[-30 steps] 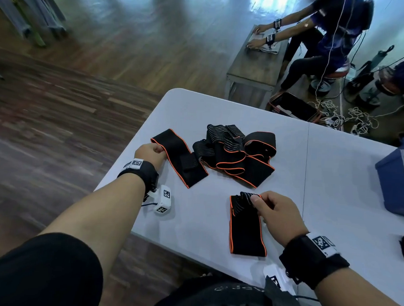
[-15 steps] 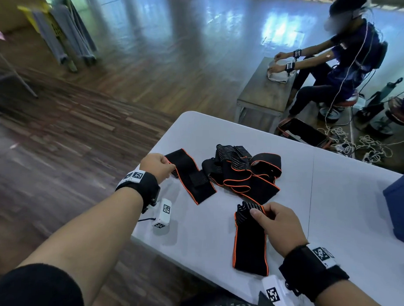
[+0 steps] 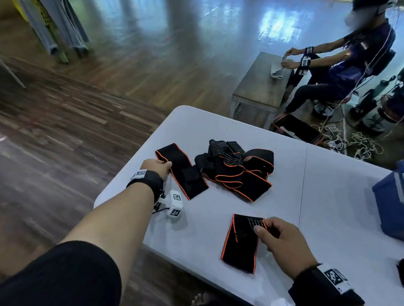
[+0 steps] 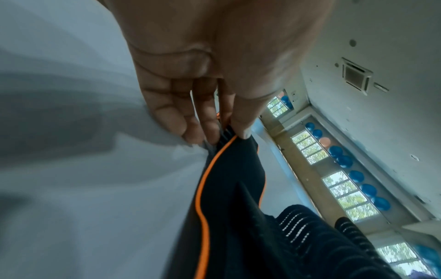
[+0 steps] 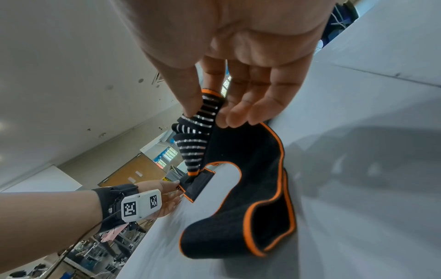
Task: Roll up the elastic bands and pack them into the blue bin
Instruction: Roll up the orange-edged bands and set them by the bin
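- The striped end of a black orange-edged elastic band (image 3: 240, 242) is pinched by the right hand (image 3: 282, 243); its long axis runs back toward the body
- A second flat band (image 3: 181, 170) is gripped at its end by the left hand (image 3: 155, 168), beside the tangled pile (image 3: 237, 170)
- The blue bin (image 3: 392, 203) is set far right, nearer the right hand

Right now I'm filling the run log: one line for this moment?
left hand: pinches band end | right hand: pinches striped end of second band | blue bin: contents hidden
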`<state>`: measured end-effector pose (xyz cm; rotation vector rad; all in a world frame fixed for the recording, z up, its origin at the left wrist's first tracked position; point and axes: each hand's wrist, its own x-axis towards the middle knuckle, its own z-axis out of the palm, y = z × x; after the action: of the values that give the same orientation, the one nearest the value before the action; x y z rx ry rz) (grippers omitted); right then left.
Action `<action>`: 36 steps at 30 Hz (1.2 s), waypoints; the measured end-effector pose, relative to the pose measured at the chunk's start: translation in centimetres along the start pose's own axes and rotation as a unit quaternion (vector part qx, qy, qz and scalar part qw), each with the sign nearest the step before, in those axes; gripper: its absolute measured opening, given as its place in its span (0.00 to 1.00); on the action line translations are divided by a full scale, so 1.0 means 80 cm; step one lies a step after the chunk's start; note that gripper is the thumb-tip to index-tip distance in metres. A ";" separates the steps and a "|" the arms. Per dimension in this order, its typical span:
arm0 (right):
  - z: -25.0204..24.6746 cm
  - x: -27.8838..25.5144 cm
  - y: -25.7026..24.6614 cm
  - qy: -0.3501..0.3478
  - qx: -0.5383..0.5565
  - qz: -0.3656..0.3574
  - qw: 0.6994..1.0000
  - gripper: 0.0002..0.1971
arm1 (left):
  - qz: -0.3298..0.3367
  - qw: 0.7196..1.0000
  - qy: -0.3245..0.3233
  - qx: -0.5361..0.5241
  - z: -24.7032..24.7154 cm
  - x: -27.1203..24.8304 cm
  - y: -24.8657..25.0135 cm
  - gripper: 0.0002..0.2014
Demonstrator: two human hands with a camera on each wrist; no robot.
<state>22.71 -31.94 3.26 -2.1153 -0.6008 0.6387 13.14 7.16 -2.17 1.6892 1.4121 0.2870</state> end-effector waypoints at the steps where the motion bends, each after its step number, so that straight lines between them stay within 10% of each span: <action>1: -0.002 -0.001 0.003 0.000 0.004 0.003 1.000 0.11 | 0.000 1.000 0.004 0.001 0.001 0.002 0.000 0.18; 13: -0.033 0.014 0.000 0.030 -0.012 -0.053 0.998 0.03 | 0.190 0.977 0.098 0.023 -0.050 -0.050 0.077 0.08; 36: -0.206 0.016 -0.176 0.103 0.258 -0.256 0.926 0.11 | 0.432 0.892 -0.003 -0.131 -0.072 -0.312 0.367 0.10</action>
<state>31.23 -32.95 23.16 -1.4260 -0.7356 0.2325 21.02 -10.74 31.54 1.9796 0.4896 0.9151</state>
